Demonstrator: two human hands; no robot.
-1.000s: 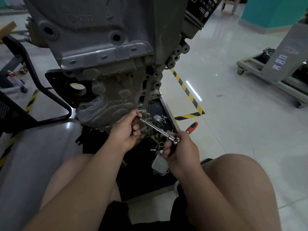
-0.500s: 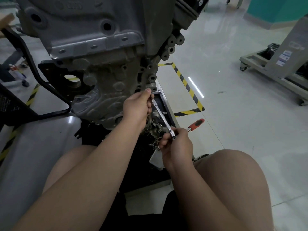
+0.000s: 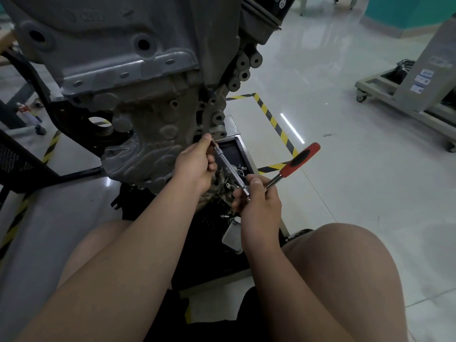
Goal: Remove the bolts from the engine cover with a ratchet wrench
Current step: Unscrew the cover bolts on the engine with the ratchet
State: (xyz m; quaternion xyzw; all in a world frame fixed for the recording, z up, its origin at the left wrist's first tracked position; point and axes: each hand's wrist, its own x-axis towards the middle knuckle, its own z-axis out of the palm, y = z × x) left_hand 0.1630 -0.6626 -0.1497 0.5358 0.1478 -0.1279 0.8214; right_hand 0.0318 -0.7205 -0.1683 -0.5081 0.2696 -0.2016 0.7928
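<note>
Head view: the grey engine cover fills the upper left, hanging over a black tray on the pale floor. A grey wheeled stand is parked well apart at the right. Between the person's bare knees, the left hand pinches the far end of the extension bar at the cover's lower right edge, fingers curled round it. The right hand grips the head of the ratchet wrench, whose red-and-black handle sticks up to the right. Small loose metal parts lie in the tray beneath the bar.
</note>
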